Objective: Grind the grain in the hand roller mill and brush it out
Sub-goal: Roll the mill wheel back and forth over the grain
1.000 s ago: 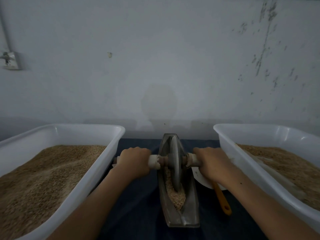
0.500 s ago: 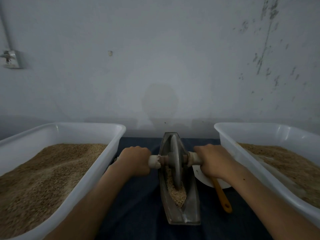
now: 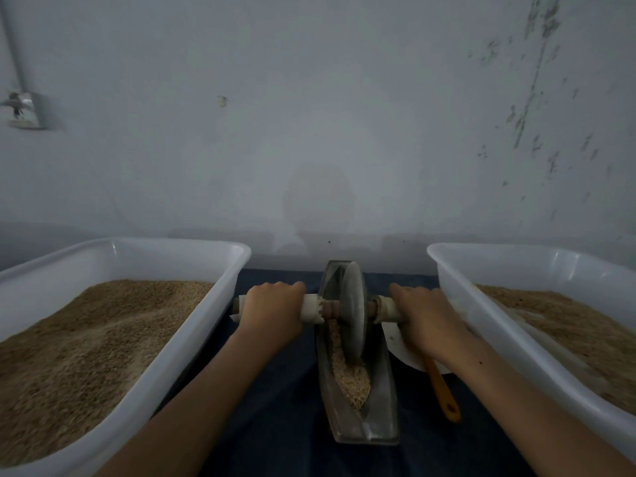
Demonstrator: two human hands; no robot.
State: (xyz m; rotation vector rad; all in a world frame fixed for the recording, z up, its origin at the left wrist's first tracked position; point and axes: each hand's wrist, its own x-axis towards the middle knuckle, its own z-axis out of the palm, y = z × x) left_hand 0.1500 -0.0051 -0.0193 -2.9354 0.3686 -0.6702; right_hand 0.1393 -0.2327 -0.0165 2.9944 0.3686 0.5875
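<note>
Wheel [image 3: 352, 309] looks heavy, stiff | your left hand [image 3: 273, 309] and right hand [image 3: 425, 320] clench its axle handles | grain [image 3: 349, 375] loose in trough [image 3: 377, 413].

Two white tubs are counted, a left tub [image 3: 192, 325] and a right tub [image 3: 488, 304], each filled with grain; one trough mill [image 3: 375, 401] with one grinding wheel [image 3: 353, 311] is seen between them. Two hands are counted, left hand [image 3: 273, 309] and right hand [image 3: 428, 318]; one orange-handled tool [image 3: 444, 390] and one white dish [image 3: 395, 342] are counted.

Between the fingers [image 3: 275, 290] the wheel [image 3: 354, 311] stands in the trough [image 3: 380, 401], tubs [image 3: 192, 339] outside them, grain [image 3: 351, 376] nearer
</note>
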